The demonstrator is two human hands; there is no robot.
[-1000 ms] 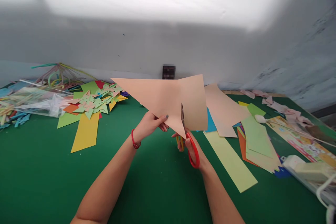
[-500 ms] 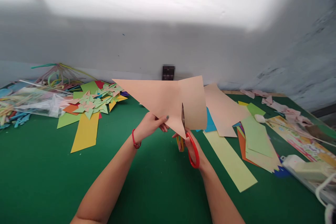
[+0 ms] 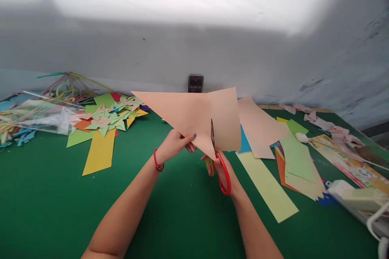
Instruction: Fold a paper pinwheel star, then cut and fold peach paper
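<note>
My left hand (image 3: 176, 144) pinches the lower edge of a peach sheet of paper (image 3: 185, 109), thumb on top and fingers beneath. The paper is held up above the green table, with a pointed corner to the left and a squarer flap on the right. In my right hand (image 3: 220, 166) is a pair of scissors (image 3: 224, 174) with red and yellow handles. Their dark blade lies over the paper, at the line between the pointed part and the right flap. The other blade is hidden under the sheet. A red bracelet (image 3: 157, 160) circles my left wrist.
Folded paper stars (image 3: 109, 119) and a yellow strip (image 3: 99, 151) lie left, near a plastic bag (image 3: 57, 119) of strips. Right are another peach sheet (image 3: 261, 129), a pale green strip (image 3: 269, 188), stacked papers (image 3: 299, 162) and a power strip (image 3: 349, 192). A wall stands behind.
The right flap of the peach sheet has shifted very slightly outward and down at its lower corner. Both hands and the scissors stay nearly in place.
</note>
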